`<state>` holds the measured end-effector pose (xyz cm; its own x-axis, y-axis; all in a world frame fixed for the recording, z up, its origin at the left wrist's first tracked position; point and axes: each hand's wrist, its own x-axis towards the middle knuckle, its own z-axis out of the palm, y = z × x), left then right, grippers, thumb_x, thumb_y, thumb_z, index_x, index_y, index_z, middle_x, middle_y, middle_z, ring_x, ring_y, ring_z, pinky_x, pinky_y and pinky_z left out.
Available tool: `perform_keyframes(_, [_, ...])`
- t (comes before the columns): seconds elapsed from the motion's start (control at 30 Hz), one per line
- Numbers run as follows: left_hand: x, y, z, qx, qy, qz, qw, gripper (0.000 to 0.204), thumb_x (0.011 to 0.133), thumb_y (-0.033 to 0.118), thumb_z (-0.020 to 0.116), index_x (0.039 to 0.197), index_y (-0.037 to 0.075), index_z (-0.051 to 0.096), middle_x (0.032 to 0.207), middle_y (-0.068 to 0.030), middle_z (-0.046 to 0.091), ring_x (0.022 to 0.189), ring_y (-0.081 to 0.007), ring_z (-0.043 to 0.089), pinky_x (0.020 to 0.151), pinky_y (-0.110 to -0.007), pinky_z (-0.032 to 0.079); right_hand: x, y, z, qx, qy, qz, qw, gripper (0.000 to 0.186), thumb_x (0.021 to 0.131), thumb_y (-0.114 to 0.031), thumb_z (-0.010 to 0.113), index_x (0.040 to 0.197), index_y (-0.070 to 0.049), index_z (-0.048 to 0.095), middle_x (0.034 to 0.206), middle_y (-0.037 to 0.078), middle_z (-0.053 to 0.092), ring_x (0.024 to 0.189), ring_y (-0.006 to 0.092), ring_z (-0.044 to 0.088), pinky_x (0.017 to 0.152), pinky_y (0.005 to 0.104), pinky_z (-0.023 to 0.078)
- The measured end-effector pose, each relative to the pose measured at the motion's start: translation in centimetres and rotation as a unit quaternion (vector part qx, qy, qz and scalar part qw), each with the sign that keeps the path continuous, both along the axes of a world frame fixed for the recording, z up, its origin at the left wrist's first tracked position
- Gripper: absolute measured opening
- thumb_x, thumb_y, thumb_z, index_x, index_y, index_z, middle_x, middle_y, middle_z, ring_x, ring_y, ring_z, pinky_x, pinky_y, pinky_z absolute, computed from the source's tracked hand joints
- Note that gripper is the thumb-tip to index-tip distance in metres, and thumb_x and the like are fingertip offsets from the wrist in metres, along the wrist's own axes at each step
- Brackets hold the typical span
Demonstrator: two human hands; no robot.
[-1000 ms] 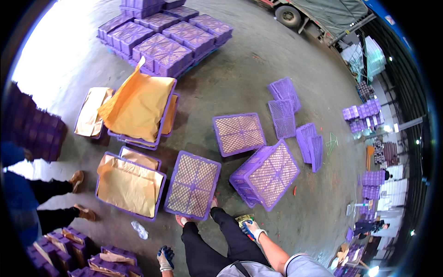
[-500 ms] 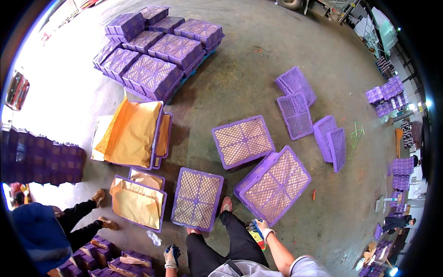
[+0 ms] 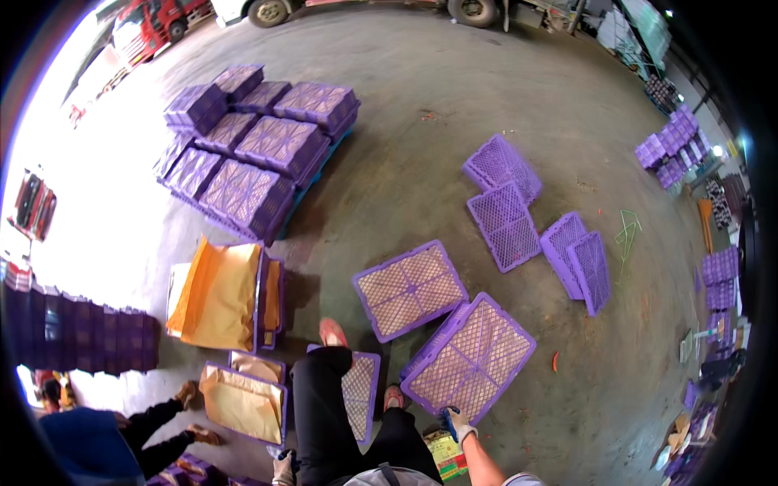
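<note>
My right hand (image 3: pixel 459 423), in a white and blue glove, is closed at the near edge of a purple mesh crate (image 3: pixel 470 360). That crate leans at an angle over another crate and shows pale lining through its mesh. My left hand (image 3: pixel 284 468), also gloved, hangs low beside my left thigh, its fingers mostly hidden. A flat-lying mesh crate (image 3: pixel 362 393) is partly covered by my left leg, with my shoe at its far edge. Another lined crate (image 3: pixel 412 289) lies just beyond. Below my right hand lies a green and yellow printed packet (image 3: pixel 445 455).
Stacked purple crates (image 3: pixel 247 190) stand on a blue pallet at far left. Nearer are crates with brown paper (image 3: pixel 219 300). Several mesh crates (image 3: pixel 504 227) lie right of centre. A person in blue (image 3: pixel 85 441) stands at lower left. Trucks (image 3: pixel 267 11) are parked behind.
My left leg has stepped forward across the flat crate, its shoe now at the far edge. The view has tilted up, showing more trucks. My right hand stays by the leaning crate.
</note>
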<state>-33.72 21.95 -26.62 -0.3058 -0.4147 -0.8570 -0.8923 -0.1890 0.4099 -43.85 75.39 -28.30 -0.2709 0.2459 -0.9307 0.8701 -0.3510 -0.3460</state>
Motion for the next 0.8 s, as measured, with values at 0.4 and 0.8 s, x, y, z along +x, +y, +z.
perform_keyframes(0.4, [-24.2, -5.5, -10.0, 0.118, -0.016, -0.082, 0.99, 0.02, 0.088, 0.018, 0.061, 0.098, 0.001, 0.066, 0.081, -0.0068, 0.066, 0.066, -0.0165, 0.061, 0.057, -0.028, 0.05, -13.5, -4.9, -2.1, -0.008, -0.012, -0.262, 0.965, 0.015, 0.086, -0.025, 0.054, 0.081, -0.013, 0.062, 0.066, 0.004, 0.063, 0.053, 0.0176, 0.06, 0.047, 0.0306, 0.048])
perform_keyframes(0.8, [-50.2, -9.2, -6.0, 0.124, 0.003, 0.003, 0.992, 0.021, 0.086, 0.018, 0.059, 0.103, 0.004, 0.061, 0.08, -0.0063, 0.065, 0.066, -0.0176, 0.063, 0.055, -0.028, 0.051, -34.2, -9.6, -1.8, 0.351, -0.072, 0.162, 0.92, 0.03, 0.083, -0.029, 0.06, 0.099, -0.004, 0.066, 0.092, 0.017, 0.068, 0.089, 0.0325, 0.065, 0.078, 0.0399, 0.048])
